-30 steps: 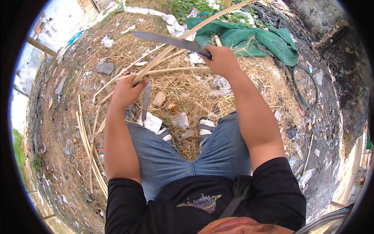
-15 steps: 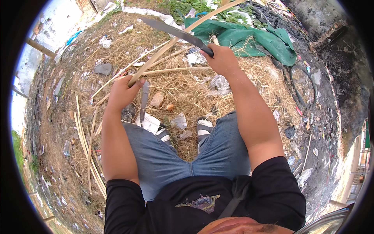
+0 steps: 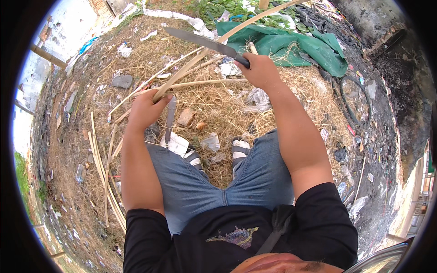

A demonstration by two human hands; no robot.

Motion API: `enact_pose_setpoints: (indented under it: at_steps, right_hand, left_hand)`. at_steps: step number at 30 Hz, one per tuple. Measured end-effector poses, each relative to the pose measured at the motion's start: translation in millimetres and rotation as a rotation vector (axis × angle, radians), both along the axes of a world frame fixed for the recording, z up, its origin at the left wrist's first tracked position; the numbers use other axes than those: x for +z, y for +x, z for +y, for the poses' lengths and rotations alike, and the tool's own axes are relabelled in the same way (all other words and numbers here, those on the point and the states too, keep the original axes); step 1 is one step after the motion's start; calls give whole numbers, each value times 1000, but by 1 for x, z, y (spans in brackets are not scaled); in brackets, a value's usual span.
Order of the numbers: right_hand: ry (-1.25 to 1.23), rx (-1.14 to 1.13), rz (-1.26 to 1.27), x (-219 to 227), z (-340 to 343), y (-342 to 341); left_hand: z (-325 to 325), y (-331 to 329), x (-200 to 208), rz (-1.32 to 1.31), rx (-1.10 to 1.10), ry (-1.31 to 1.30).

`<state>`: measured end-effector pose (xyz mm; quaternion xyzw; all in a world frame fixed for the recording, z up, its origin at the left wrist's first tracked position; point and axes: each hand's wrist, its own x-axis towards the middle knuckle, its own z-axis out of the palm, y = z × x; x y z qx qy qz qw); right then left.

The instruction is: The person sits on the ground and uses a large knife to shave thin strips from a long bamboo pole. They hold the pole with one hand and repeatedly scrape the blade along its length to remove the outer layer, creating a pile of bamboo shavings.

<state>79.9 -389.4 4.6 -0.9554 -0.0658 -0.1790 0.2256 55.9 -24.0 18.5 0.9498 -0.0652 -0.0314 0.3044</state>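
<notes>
Raised a little farther since the earlier frame, the right hand (image 3: 260, 70) grips the long knife (image 3: 200, 41), blade pointing far-left above the bamboo strip (image 3: 214, 45), which runs from the fisted, nearer left hand (image 3: 145, 107) far-right over straw (image 3: 218, 100).

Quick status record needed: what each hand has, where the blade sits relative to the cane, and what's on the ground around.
left hand: gripping the near end of a long bamboo strip
right hand: closed on the handle of a long knife
blade: raised, pointing to the person's left, crossing above the strip; contact cannot be told
ground: dry straw, loose bamboo strips, scraps of litter
behind: green tarp
</notes>
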Motion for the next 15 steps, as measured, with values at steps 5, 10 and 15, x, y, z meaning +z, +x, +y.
enact_pose_setpoints:
  at_steps: [5, 10, 15]
  right_hand:
    - [-32, -39, 61, 8, -3, 4]
    - [251, -457, 163, -6, -52, 14]
    - [38, -47, 1, 1, -13, 4]
  left_hand:
    - [-2, -11, 11, -36, -11, 57]
    - [7, -8, 13, -62, 21, 70]
    - [0, -1, 2, -30, -50, 4]
